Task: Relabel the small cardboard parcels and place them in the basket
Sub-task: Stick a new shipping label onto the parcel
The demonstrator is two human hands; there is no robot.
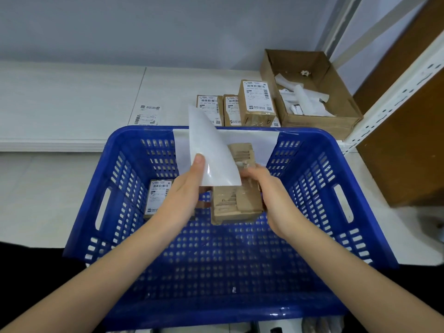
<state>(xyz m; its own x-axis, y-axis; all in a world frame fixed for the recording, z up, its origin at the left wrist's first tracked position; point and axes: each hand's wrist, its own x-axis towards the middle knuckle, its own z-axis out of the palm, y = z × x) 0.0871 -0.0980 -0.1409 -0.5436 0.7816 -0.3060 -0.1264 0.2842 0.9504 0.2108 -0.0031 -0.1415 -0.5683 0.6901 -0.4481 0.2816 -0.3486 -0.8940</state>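
Observation:
Over the blue plastic basket (312,212) I hold a small cardboard parcel (236,205) whose top face is torn and bare. My right hand (266,186) grips the parcel at its right side. My left hand (189,186) pinches a white label sheet (211,150) by its lower left edge, thumb on top; the sheet curls upward and covers part of the parcel. One labelled parcel (157,198) lies inside the basket at the left. Three labelled parcels (257,102) stand on the table behind the basket.
An open cardboard box (310,92) with white paper scraps sits at the back right. A sheet of printed labels (147,115) lies on the white table at the left. A white metal shelf post (394,92) and a brown panel stand on the right.

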